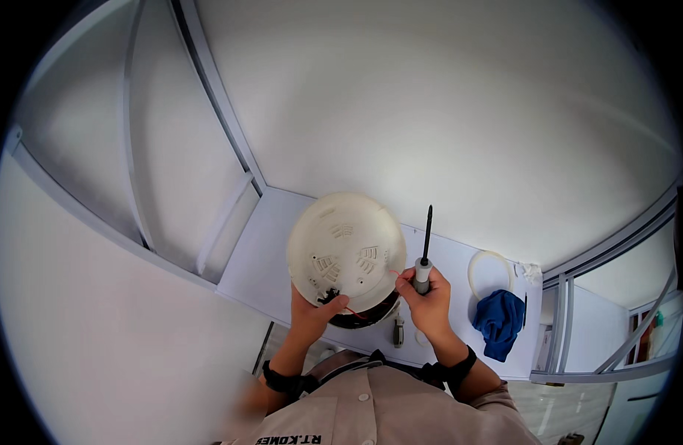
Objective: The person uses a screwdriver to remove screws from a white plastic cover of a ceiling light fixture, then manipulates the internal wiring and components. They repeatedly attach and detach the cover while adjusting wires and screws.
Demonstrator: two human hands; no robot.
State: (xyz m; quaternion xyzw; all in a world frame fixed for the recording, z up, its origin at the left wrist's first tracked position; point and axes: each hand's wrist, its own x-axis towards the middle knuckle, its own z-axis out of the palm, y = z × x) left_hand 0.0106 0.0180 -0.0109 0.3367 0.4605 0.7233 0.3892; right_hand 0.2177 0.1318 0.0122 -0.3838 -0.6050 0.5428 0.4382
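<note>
A round cream plastic base [346, 248] with vent slots is tilted up on the white table [263, 252]. My left hand [317, 311] grips its lower edge, fingers near a black part and a thin red wire [395, 274]. A dark round body shows beneath the base. My right hand [428, 297] holds a screwdriver [425, 252] upright by its grey handle, the black shaft pointing up, just right of the base.
A blue cloth [498, 315] lies at the table's right end, with a white ring [489, 271] behind it. A small grey part [398, 331] lies near the front edge. White partition walls with metal frames surround the table.
</note>
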